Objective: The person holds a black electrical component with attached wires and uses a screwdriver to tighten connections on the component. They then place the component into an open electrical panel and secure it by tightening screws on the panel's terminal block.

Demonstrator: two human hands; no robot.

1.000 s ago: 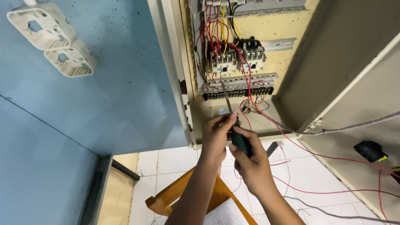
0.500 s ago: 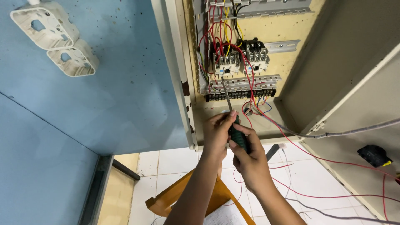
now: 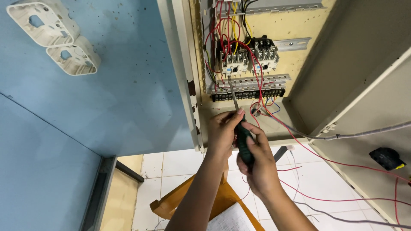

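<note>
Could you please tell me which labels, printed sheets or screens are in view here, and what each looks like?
Contactor labels: small pale tags with a dark square, on the front of the two grey units in the cabinet.
Printed sheet: white paper with fine dark lines, lying on the orange stool below the arms.
No screens or packages show.

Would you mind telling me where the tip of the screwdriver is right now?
In the head view, the screwdriver points up from both hands near centre, its tip at the left contactor, just above the black terminal strip.
</note>
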